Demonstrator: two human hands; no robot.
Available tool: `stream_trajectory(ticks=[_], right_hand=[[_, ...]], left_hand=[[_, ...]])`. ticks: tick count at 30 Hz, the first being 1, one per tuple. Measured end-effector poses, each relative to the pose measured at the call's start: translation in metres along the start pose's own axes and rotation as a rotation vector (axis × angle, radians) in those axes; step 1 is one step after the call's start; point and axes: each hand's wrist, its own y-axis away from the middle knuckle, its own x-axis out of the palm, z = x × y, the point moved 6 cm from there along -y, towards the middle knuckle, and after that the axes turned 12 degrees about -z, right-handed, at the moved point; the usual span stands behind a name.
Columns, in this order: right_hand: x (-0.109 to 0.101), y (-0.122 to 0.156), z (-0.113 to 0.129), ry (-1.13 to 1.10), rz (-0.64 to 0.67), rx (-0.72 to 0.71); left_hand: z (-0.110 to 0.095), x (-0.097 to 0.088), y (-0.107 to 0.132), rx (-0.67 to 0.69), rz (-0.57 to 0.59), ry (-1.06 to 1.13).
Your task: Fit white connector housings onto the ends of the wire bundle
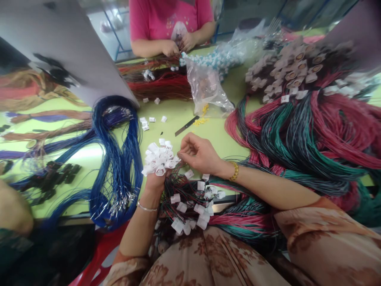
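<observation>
My left hand (155, 182) is closed around a bunch of thin wires tipped with white plastic connectors (159, 159), held upright over the table's near edge. My right hand (199, 153) is pinched at the right side of that cluster, fingertips touching a connector or wire end. More wires with white connectors (190, 208) hang down from the bunch into my lap. A silver bangle sits on my left wrist and a gold bead bracelet on my right.
A green table (178, 115) carries a blue wire bundle (119, 167), red and green wire bundles (297, 139), a clear plastic bag (206, 89), a small blade (186, 126) and loose connectors (149, 121). A person in a pink shirt (169, 24) works opposite.
</observation>
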Motion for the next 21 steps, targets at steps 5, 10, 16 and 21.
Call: stream_trajectory(ticks=[5,10,16,21], right_hand=[[0.0,0.001,0.012,0.119,0.041,-0.131],[0.008,0.011,0.019,0.386,0.104,-0.341],[0.03,0.027,0.002,0.517,0.04,-0.405],[0.043,0.024,-0.015,0.609,0.026,-0.481]], left_hand=[[-0.001,0.002,-0.001,-0.027,0.004,0.056],[-0.001,0.0,-0.001,0.006,-0.025,0.072],[0.002,-0.003,-0.002,0.063,-0.094,0.085],[0.002,-0.005,-0.001,0.129,-0.159,0.046]])
